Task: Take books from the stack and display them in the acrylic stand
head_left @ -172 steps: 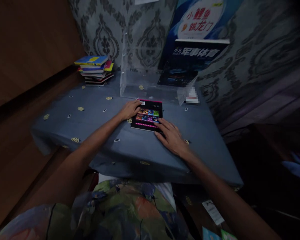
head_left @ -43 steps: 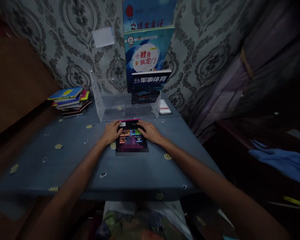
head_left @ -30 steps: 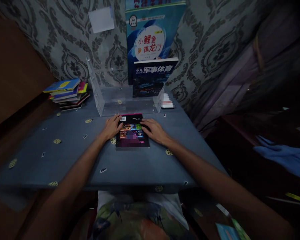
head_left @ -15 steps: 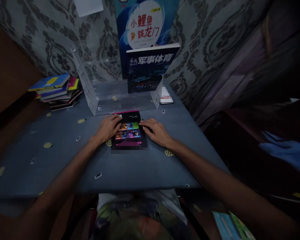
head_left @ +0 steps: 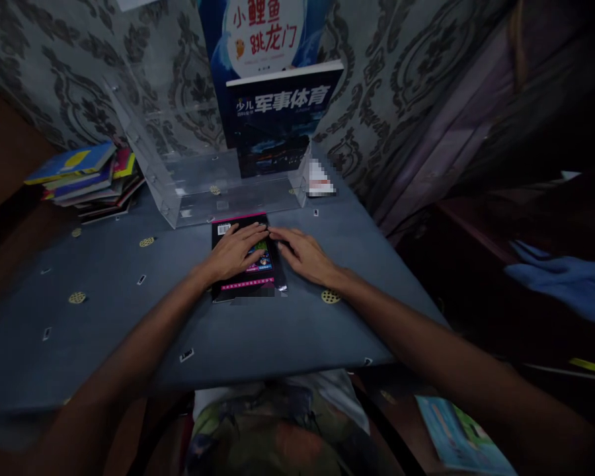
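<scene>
A black book (head_left: 248, 284) with pink edging, a barcode and small coloured pictures lies on the table in front of me. My left hand (head_left: 238, 251) rests across it, palm down with fingers stretched toward the right edge, hiding most of the pictures. At that right edge is my right hand (head_left: 305, 256), its fingers extended and its fingertips close to those of the left. Thumb and forefinger of the right hand stand apart. Whether the right fingertips press on the cover or only on its edge, I cannot tell.
Behind the book stands a clear plastic rack (head_left: 238, 198) holding a dark upright book (head_left: 277, 125) and a taller blue book (head_left: 262, 39). A stack of books (head_left: 89, 178) sits at the left. Blue cloth (head_left: 565, 277) lies at the right, beyond the table (head_left: 287, 337).
My left hand has slid right across the book, uncovering its barcode corner. My right hand remains at the right edge. The whole view has shifted slightly.
</scene>
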`<state>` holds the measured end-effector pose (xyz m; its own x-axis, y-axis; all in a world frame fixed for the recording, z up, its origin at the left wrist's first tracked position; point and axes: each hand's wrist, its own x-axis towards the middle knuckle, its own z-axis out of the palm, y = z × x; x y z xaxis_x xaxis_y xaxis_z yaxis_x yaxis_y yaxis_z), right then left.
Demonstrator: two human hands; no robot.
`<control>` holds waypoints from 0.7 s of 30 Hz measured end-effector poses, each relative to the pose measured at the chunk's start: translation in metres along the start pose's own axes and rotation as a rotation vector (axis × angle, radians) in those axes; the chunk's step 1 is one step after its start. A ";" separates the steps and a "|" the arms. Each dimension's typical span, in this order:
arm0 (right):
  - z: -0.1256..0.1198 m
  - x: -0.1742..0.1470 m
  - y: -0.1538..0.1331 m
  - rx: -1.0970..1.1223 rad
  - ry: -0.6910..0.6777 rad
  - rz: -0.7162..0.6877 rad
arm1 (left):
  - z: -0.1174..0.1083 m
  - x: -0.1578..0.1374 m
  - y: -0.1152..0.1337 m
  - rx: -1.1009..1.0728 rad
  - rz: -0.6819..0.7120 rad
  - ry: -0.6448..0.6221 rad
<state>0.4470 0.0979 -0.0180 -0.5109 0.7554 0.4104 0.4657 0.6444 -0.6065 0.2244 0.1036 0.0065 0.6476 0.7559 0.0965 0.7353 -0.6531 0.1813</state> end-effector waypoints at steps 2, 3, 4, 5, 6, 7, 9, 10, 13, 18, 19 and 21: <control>-0.001 0.000 -0.001 0.003 0.001 0.012 | 0.002 -0.001 -0.002 -0.006 0.027 0.039; -0.002 0.000 -0.001 0.008 0.007 0.022 | 0.003 -0.002 -0.003 -0.014 0.053 0.056; -0.003 0.000 -0.001 0.017 0.013 0.035 | 0.004 -0.003 -0.003 -0.025 0.085 0.070; -0.003 0.000 -0.001 0.026 0.021 0.048 | 0.004 -0.005 -0.004 -0.038 0.119 0.082; -0.004 0.000 0.000 0.035 0.025 0.061 | 0.005 -0.006 -0.004 -0.050 0.147 0.092; -0.004 0.000 0.000 0.042 0.027 0.071 | 0.005 -0.007 -0.003 -0.059 0.168 0.102; -0.004 0.000 0.001 0.048 0.028 0.079 | 0.004 -0.009 -0.002 -0.063 0.182 0.117; -0.004 0.000 0.001 0.049 0.029 0.078 | 0.004 -0.010 -0.001 -0.061 0.181 0.122; -0.003 0.000 0.002 0.055 0.045 0.075 | 0.004 -0.012 0.004 -0.054 0.188 0.131; -0.002 0.000 0.001 0.039 0.057 0.058 | 0.002 -0.013 0.012 -0.090 0.294 0.144; -0.002 0.000 0.001 0.032 0.052 0.053 | 0.002 -0.014 0.013 -0.091 0.305 0.147; -0.003 0.000 0.000 0.023 0.041 0.041 | 0.001 -0.015 0.015 -0.081 0.306 0.147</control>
<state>0.4491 0.0984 -0.0166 -0.4612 0.7858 0.4122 0.4691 0.6102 -0.6385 0.2261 0.0826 0.0073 0.7954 0.5281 0.2974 0.4893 -0.8491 0.1990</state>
